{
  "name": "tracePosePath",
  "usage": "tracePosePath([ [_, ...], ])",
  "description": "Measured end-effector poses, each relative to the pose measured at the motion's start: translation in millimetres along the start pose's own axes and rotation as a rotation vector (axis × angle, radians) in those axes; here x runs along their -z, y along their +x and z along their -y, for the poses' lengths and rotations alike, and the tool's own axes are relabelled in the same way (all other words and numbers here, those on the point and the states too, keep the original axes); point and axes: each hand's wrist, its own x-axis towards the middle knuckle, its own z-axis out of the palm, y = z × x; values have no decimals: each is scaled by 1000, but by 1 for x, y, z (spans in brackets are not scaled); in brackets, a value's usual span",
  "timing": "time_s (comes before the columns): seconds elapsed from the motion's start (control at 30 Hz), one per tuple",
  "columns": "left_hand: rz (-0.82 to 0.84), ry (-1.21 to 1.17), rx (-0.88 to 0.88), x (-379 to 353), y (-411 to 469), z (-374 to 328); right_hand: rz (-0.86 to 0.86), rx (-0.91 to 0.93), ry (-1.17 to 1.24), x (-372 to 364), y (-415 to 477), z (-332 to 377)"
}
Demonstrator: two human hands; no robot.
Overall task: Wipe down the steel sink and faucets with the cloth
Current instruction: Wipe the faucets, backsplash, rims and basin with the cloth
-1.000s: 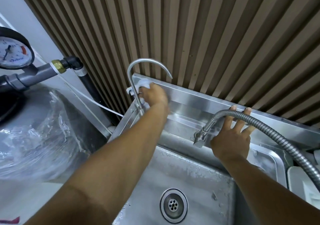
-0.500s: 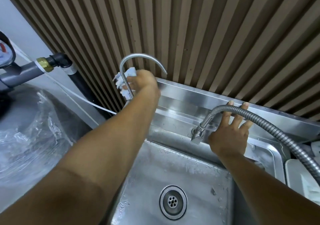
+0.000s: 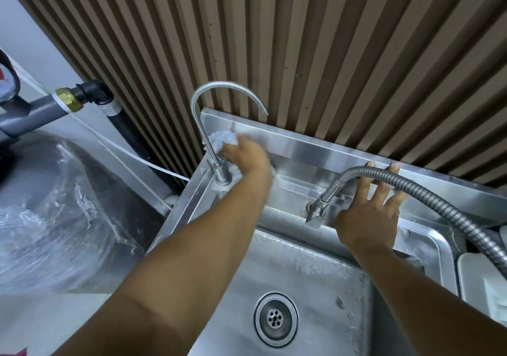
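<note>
Here the left hand [image 3: 247, 155] holds a white cloth [image 3: 223, 139] bunched up under its fingers. The cloth looks crumpled and a bit blurry. It is pressed against the shiny back wall [image 3: 315, 150] of the steel sink [image 3: 301, 273], right beside the thin stem of the tall curved tap [image 3: 198, 125]. A bit of the cloth also peeks out lower down, near the foot of that tap. The right hand [image 3: 367, 218] is well apart from it, over on the other side. Its fingers are straight and spread wide, and they lean on the back wall. A bendy metal hose [image 3: 439, 199] runs across the front of those fingers and ends in a short spout [image 3: 318, 213] just beside that hand. I cannot tell if the hose touches the fingers. The sink is grey steel, with wet drops and pale smears on its floor. A round drain [image 3: 275, 318] with small holes sits low in the middle. Behind the sink is a wall of brown slats [image 3: 274, 40]. To the left is a big tank wrapped in clear plastic [image 3: 55, 218], with a grey pipe [image 3: 35, 111] and a gold-coloured nut [image 3: 67, 99] above it.
</note>
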Motion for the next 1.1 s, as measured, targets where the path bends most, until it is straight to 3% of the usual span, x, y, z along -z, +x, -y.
tracePosePath([
  [0.07, -47, -87, 14, 2, 16, -10, 0, -1, -6, 0, 0, 0],
  [0.17, 58, 232, -259, 13, -9, 18, 12, -1, -11, 2, 0, 1],
  [0.37, 812, 1125, -1211, 77, -31, 118, 69, -9, -57, -4, -18, -2],
  [0.5, 1048, 1358, -1483, 89, -14, 101, 142, 63, -10, -24, -45, -10],
  [0.57, 1013, 1464, -1456, 98, 5, 85, 212, 72, -2, -32, -56, -14],
  [0.7, 792, 1651, -1205, 97, -6, 76, 312, 42, -33, -37, -64, -14],
  [0.87, 906, 1689, -1352, 78, -34, 99, 358, 105, -92, -21, -50, -7],
  [1.0, 542, 1762, -1047, 87, -27, 96, 553, 83, -113, -14, -38, -7],
  [1.03, 526, 1737, -1041, 87, -34, 102, 603, 63, -105, -14, -36, -6],
  [1.1, 676, 1732, -1182, 87, -49, 111, 703, 20, -97, -9, -30, -2],
])
